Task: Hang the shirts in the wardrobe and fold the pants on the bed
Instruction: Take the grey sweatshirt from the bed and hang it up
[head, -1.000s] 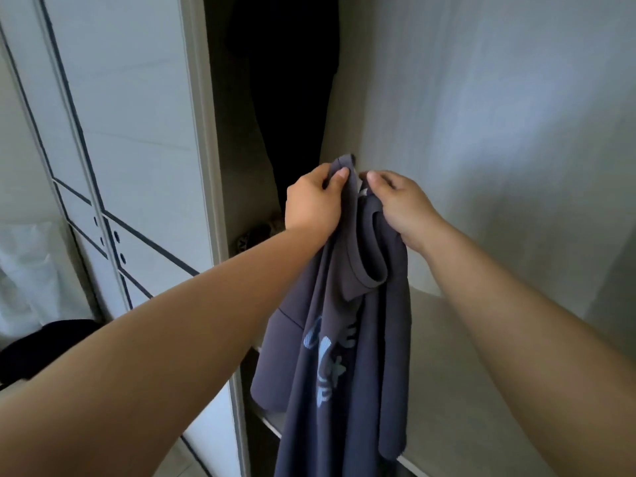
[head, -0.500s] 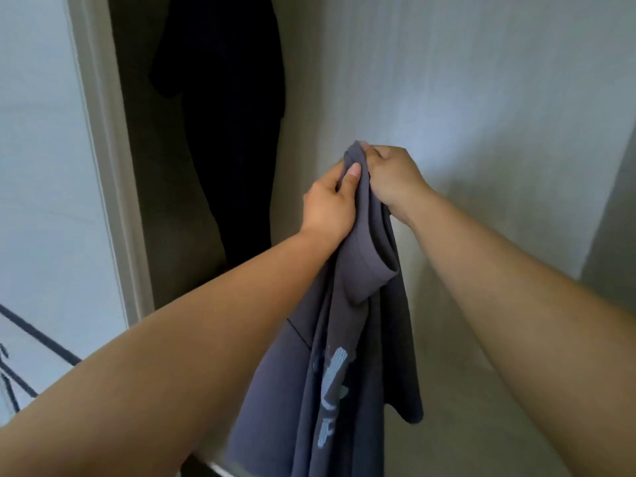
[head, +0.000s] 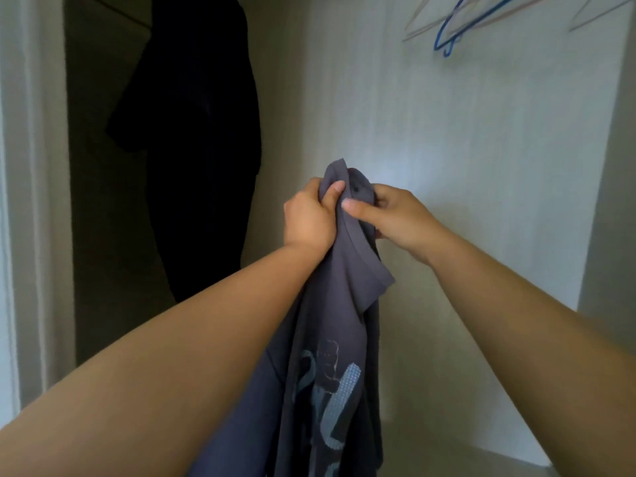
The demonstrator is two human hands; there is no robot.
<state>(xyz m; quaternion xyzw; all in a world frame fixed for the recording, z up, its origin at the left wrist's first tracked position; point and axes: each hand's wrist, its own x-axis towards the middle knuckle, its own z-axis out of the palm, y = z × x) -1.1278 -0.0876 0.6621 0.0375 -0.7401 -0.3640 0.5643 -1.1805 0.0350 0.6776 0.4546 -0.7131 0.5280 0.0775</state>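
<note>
Gripping the grey shirt (head: 330, 339) at its top, L hand (head: 309, 218) has fingers curled round the bunched fabric, thumb on front. R hand (head: 395, 218) is just beside it, pinching the collar edge btwn thumb & fingers. Both hands are close together, held up inside the wardrobe (head: 447, 149). Shirt hangs down btwn the forearms, w/ a pale print low on front. A dark garment (head: 199, 132) hangs at left; blue hanger (head: 447, 32) top right, blurred.

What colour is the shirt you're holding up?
The shirt is dark greyish-blue, with a pale blue print on it. The head view shows it best.
</note>
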